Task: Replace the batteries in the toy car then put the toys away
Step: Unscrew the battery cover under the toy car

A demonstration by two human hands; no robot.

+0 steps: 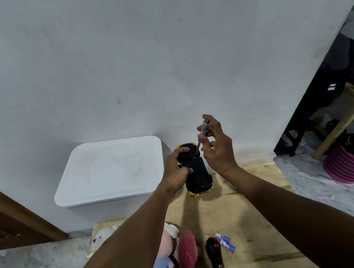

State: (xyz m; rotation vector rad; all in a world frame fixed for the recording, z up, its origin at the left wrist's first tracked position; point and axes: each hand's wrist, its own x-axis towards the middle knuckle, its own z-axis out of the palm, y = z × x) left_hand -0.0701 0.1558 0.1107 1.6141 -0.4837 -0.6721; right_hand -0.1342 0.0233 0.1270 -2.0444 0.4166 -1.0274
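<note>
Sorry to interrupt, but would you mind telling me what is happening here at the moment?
A person grips an upturned toy car in the left hand and holds a screwdriver in the right hand, its tip at the car's underside. Blue batteries, a black remote and soft toys lie on the wooden board below; the white bin is closed.

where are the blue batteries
The blue batteries lie low in the head view, right of centre, on the wooden board, just right of the black remote.
</note>
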